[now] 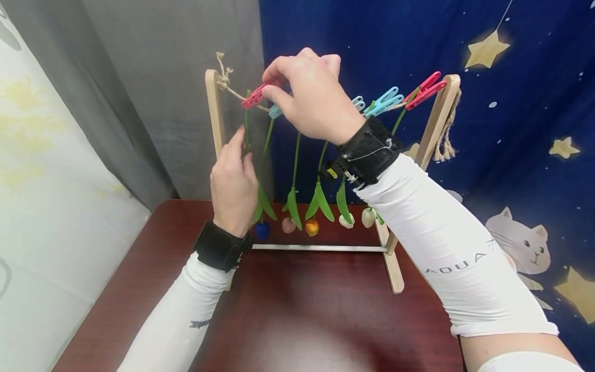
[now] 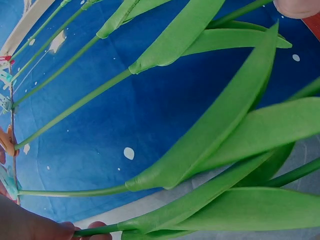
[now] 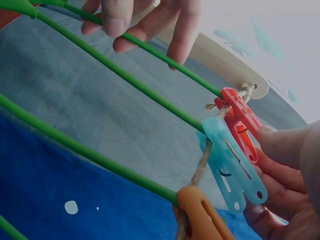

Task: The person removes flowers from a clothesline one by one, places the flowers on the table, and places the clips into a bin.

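The right hand (image 1: 309,93) pinches the red clothespin (image 3: 240,120) on the twine (image 3: 200,170); the left hand (image 1: 232,183) holds the leftmost green stem (image 3: 150,50). Squeezing the clothespin fully while steadying the stem should prevent slipping.

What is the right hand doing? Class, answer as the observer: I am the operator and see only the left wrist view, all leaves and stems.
Observer: The right hand pinches the red peg at the left end of the string.
Operator: And the left hand?
Observer: The left hand holds the stem that hangs from that peg.
Operator: What carries the string?
Observer: A wooden frame, which stands on a dark red table.
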Demonstrator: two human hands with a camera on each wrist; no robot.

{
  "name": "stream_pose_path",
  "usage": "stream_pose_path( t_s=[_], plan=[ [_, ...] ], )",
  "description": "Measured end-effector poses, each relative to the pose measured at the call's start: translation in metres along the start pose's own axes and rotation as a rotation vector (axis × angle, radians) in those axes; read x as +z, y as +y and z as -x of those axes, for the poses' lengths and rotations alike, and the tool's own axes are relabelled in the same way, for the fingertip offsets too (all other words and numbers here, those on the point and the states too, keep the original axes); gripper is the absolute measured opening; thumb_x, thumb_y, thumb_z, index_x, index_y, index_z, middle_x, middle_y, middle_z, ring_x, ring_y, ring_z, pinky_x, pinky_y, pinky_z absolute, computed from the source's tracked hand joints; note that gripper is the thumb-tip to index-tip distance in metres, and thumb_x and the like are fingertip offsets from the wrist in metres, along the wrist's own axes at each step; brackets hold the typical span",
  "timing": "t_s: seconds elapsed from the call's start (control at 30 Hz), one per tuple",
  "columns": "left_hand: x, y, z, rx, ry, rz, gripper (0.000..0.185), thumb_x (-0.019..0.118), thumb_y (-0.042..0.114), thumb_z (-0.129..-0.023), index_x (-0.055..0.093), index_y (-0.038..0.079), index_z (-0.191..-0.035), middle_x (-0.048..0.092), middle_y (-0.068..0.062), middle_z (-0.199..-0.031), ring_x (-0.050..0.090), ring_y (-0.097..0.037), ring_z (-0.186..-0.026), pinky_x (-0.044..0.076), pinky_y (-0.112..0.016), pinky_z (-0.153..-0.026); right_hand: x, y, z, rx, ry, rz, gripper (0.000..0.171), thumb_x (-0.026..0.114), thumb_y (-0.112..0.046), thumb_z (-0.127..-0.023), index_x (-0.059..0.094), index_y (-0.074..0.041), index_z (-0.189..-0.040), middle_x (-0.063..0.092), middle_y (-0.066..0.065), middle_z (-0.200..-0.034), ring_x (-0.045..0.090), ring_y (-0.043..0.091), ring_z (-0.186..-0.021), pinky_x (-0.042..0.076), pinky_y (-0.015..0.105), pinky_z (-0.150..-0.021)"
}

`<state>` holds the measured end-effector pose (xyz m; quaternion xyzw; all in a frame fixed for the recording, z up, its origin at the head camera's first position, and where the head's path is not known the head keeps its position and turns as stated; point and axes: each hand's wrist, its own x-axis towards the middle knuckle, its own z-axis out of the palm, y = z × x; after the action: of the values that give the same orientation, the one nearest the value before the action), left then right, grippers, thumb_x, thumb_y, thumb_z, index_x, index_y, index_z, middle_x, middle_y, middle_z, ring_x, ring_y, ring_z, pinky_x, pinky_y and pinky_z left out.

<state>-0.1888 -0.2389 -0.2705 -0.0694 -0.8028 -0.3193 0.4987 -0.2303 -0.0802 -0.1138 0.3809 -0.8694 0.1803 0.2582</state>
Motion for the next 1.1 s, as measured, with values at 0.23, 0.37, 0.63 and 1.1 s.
stream_pose_path(
  t_s=[0.23,0.37,0.63,1.1],
  plan=[
    [-0.002,-0.001,0.004,0.012,-0.017,-0.005,0.045,0.065,-0.005,-0.102,0.058,-0.005,-0.147,0.069,-0.024,-0.114,0.071,-0.036,-0.104,0.059,-0.048,-0.094,0.002,0.001,0.004,0.002,0.062,-0.025,0.028,0.066,-0.035,-0.106,0.08,-0.013,-0.115,0.078,-0.001,-0.108,0.051,0.019,-0.112,0.018,0.048,-0.109],
    [-0.003,0.0,0.006,-0.001,-0.022,0.003,0.045,0.066,-0.005,-0.102,0.058,-0.005,-0.146,0.069,-0.024,-0.114,0.071,-0.036,-0.103,0.059,-0.048,-0.092,0.003,0.003,0.007,0.005,0.086,-0.04,0.028,0.067,-0.034,-0.105,0.08,-0.012,-0.115,0.077,0.0,-0.108,0.051,0.019,-0.112,0.018,0.047,-0.11],
    [-0.011,0.0,0.014,-0.018,-0.014,0.018,0.046,0.07,-0.004,-0.099,0.06,-0.005,-0.145,0.071,-0.023,-0.116,0.071,-0.033,-0.107,0.059,-0.048,-0.096,0.0,0.008,0.015,-0.006,0.142,-0.059,0.033,0.065,-0.037,-0.106,0.078,-0.012,-0.122,0.076,0.002,-0.115,0.05,0.021,-0.118,0.018,0.046,-0.112],
    [-0.04,0.004,0.049,0.052,-0.035,-0.012,0.045,0.071,-0.003,-0.099,0.062,-0.003,-0.143,0.069,-0.022,-0.102,0.069,-0.034,-0.088,0.06,-0.044,-0.075,0.005,0.025,0.086,-0.094,0.292,-0.147,0.036,0.079,-0.032,-0.098,0.076,-0.007,-0.124,0.076,0.005,-0.119,0.054,0.026,-0.113,0.026,0.049,-0.097]
  ],
)
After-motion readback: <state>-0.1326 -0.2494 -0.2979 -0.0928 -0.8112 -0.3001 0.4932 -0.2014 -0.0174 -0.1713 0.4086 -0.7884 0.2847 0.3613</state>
